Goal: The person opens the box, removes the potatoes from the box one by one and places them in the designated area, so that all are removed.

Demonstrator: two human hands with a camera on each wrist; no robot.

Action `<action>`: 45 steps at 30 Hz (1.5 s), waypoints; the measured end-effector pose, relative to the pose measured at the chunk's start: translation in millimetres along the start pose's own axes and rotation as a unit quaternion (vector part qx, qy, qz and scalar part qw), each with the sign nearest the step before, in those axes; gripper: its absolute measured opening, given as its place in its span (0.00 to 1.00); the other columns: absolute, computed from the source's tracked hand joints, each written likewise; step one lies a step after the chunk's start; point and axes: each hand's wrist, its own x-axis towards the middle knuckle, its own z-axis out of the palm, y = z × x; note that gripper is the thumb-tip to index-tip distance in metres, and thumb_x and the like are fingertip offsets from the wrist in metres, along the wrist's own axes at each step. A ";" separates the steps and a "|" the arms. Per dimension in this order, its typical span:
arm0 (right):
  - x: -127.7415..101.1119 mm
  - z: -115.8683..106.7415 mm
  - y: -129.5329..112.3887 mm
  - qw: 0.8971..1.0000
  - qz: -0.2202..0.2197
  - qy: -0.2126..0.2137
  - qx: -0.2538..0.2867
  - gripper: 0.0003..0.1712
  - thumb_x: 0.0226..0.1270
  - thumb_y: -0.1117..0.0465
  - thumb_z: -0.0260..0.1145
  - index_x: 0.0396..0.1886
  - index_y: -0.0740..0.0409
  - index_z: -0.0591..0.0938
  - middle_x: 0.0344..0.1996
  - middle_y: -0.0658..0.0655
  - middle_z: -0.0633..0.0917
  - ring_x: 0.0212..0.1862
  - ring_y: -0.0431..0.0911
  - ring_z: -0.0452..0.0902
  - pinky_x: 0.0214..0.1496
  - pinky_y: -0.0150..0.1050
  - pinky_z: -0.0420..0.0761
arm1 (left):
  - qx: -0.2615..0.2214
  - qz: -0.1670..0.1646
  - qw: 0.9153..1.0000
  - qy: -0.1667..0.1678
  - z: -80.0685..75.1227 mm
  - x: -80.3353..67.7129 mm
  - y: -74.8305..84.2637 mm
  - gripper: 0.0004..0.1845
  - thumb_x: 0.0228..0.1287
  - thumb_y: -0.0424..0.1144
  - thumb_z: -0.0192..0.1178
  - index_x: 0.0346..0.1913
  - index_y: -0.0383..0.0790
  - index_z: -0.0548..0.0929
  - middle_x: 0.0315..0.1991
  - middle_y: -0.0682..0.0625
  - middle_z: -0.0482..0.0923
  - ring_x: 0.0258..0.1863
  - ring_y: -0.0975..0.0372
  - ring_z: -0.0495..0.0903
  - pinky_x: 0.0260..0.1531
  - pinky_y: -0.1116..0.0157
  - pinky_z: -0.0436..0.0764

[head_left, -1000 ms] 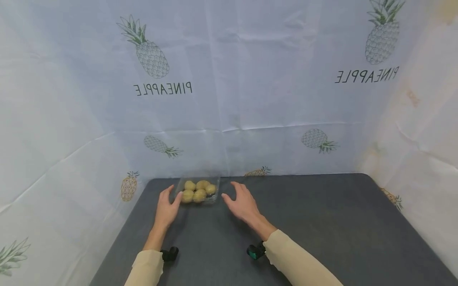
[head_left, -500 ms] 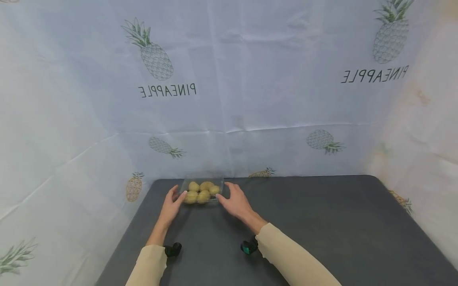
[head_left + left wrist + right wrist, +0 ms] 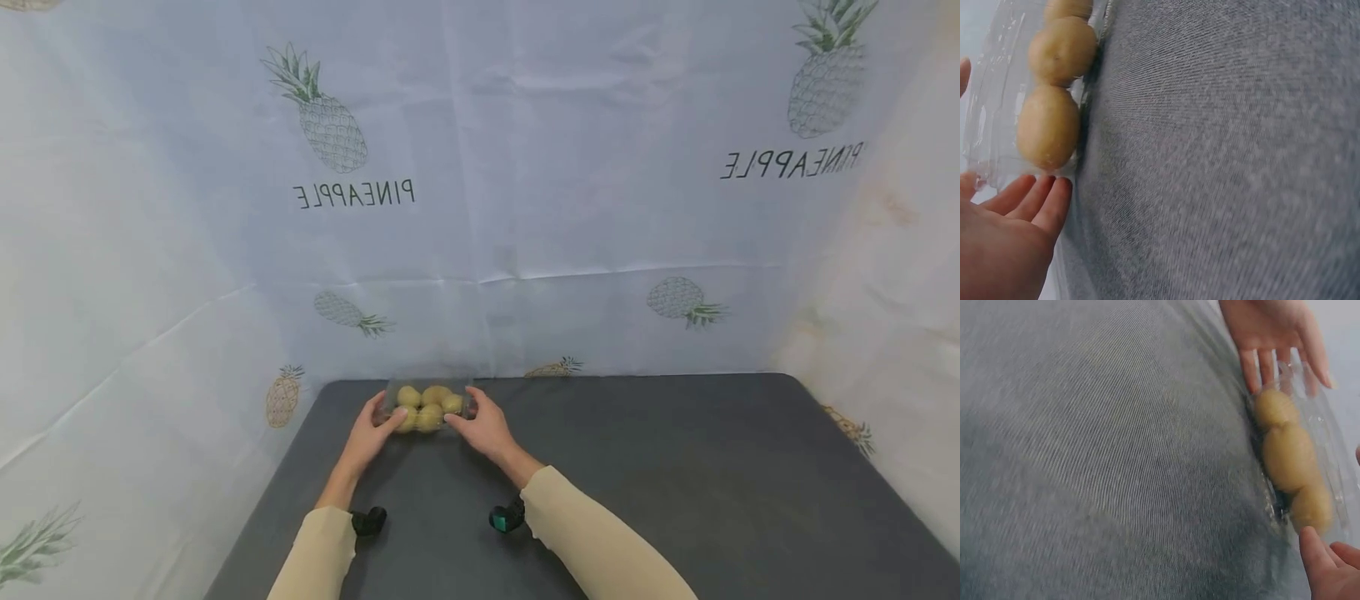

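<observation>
A clear plastic box of potatoes sits at the far left part of the dark table, between both hands. My left hand is at its left end. In the left wrist view, the fairly straight fingers reach the end wall, beside the potatoes. At the opposite end is my right hand, its thumb in front of the near corner in the head view. The right wrist view has that hand's fingertips at the box's end, while the left thumb extends over the other end.
The grey table runs out to the right and toward me. Behind its far edge hangs a pale pineapple-print cloth, also rising along both sides. Black wrist cameras hang under both sleeves.
Both hands have come inward, the right one moving left, from apart from the box to right at its two ends. The head view has shifted slightly; the box has kept its place on the table.
</observation>
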 end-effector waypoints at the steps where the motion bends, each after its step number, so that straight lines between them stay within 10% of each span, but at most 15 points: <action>1: 0.9 1.9 0.0 1.000 0.001 -0.001 0.006 0.42 0.72 0.49 0.69 0.78 0.59 0.64 0.69 0.68 0.71 0.66 0.61 0.73 0.57 0.56 0.80 | -0.004 0.001 1.000 0.001 -0.1 0.0 -0.7 0.48 0.72 0.55 0.63 0.81 0.37 0.50 0.77 0.30 0.51 0.73 0.37 0.59 0.66 0.38 0.66; 45: -24.3 -31.5 11.1 0.999 0.030 -0.012 0.002 0.43 0.69 0.56 0.73 0.79 0.59 0.64 0.71 0.69 0.71 0.63 0.63 0.77 0.54 0.52 0.83 | 0.022 0.006 1.000 -0.004 30.0 -18.4 13.8 0.54 0.61 0.55 0.73 0.81 0.38 0.54 0.75 0.31 0.59 0.64 0.40 0.72 0.54 0.44 0.79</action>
